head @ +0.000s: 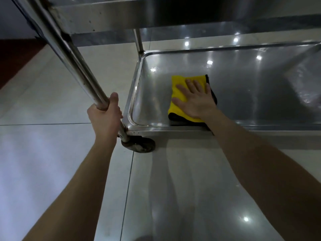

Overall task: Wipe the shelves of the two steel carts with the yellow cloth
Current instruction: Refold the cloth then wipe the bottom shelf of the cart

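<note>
The yellow cloth (178, 94), folded with a black underside, lies on the bottom shelf (243, 94) of a steel cart, near its front left corner. My right hand (194, 100) presses flat on the cloth with straight, spread fingers. My left hand (106, 115) grips the cart's front left post (69, 56) low down, just above the shelf corner. A higher shelf (156, 13) of the same cart spans the top of the view. Only this one cart is visible.
A black caster wheel (140, 145) sits under the shelf's front left corner. Glossy pale floor tiles (52, 153) surround the cart. The rear left post (139, 40) rises at the shelf's back corner. A dark red strip (15, 58) runs along the far left.
</note>
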`<action>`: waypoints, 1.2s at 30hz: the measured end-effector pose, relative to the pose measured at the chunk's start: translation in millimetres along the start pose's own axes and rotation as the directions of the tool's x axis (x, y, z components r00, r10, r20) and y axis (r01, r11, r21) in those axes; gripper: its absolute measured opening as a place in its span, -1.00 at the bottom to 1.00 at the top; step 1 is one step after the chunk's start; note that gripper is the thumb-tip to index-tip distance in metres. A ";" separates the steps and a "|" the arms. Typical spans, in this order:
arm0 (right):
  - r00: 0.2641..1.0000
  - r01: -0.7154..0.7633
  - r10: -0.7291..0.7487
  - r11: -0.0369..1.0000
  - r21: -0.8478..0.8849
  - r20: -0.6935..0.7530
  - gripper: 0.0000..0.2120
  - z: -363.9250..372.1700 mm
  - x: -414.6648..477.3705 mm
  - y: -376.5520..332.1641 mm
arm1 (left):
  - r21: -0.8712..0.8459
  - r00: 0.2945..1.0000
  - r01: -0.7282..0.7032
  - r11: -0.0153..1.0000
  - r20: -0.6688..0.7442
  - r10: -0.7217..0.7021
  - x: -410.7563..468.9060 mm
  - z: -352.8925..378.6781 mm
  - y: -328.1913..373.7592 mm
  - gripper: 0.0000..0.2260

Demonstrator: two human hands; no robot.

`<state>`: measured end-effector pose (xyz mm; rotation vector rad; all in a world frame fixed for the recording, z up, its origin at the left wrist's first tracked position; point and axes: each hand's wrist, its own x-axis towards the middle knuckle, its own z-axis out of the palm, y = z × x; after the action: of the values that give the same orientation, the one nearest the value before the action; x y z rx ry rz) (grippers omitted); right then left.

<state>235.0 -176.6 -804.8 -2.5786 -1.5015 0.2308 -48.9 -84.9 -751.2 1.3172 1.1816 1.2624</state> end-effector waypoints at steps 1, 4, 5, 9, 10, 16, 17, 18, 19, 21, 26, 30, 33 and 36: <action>1.000 -0.022 0.022 1.000 -0.009 0.001 -0.21 -2.3 6.8 7.7 | 0.001 1.000 0.002 1.000 0.002 -0.002 -0.7 0.0 0.1 -0.70; 0.998 -0.056 0.055 0.998 -0.022 -0.027 -0.20 -2.4 32.4 7.2 | -0.003 1.000 0.004 1.000 -0.005 -0.004 -0.6 -0.3 -0.7 -0.68; 0.997 -0.064 0.064 0.998 -0.024 -0.037 -0.20 -1.8 43.1 2.7 | -0.003 1.000 0.002 1.000 -0.008 -0.002 -0.6 -0.4 -1.5 -0.67; 0.998 -0.056 0.055 0.998 -0.022 -0.030 -0.20 -2.6 92.3 -27.8 | 0.009 1.000 -0.012 1.000 -0.019 0.012 -0.1 -0.7 -7.5 -0.66; 0.999 -0.036 0.036 0.999 -0.016 -0.025 -0.21 -2.0 103.1 -39.7 | 0.009 1.000 -0.014 1.000 -0.020 0.014 0.2 -0.6 -8.8 -0.66; 0.993 0.115 -0.115 0.993 -0.010 0.001 -0.24 15.5 122.2 -132.0 | 0.013 1.000 -0.005 1.000 -0.030 0.006 2.6 1.4 -9.1 -0.65; 0.993 0.117 -0.117 0.993 -0.003 -0.002 -0.24 19.0 115.9 -140.3 | 0.011 0.999 0.002 1.000 -0.033 -0.001 2.6 2.0 -9.1 -0.65; 0.993 0.120 -0.120 0.993 0.008 -0.007 -0.24 22.5 107.2 -146.7 | 0.006 0.999 0.007 1.000 -0.033 -0.007 2.4 2.2 -8.8 -0.67; 0.992 0.125 -0.125 0.992 0.018 -0.015 -0.24 25.6 96.8 -152.2 | -0.001 0.999 0.011 1.000 -0.032 -0.011 2.5 1.8 -8.5 -0.69; 0.991 0.132 -0.131 0.991 0.016 -0.026 -0.24 31.8 70.1 -160.7 | -0.011 1.000 0.024 1.000 -0.018 -0.025 2.6 2.8 -7.8 -0.66; 0.979 0.203 -0.203 0.979 -0.014 0.002 -0.28 41.9 10.3 -158.2 | -0.010 0.996 0.087 0.996 -0.009 -0.087 1.4 3.7 -3.1 -0.65; 0.977 0.209 -0.210 0.977 0.030 0.046 -0.31 32.5 -15.7 -115.5 | 0.050 0.995 0.101 0.994 0.015 -0.102 2.0 -3.9 0.7 -0.63; 0.990 0.135 -0.136 0.990 0.032 0.031 -0.31 24.5 -32.7 -63.2 | 0.086 0.993 0.106 0.991 0.049 -0.110 2.8 -10.2 0.1 -0.60; 1.000 0.006 -0.006 0.999 0.033 -0.002 -0.29 11.3 -46.4 0.5 | 0.156 0.991 0.116 0.981 0.053 -0.126 5.9 -12.7 2.3 -0.49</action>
<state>210.4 -216.6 -813.3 -2.5474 -1.4920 0.2501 -61.4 -79.3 -747.9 1.3634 1.3152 1.0534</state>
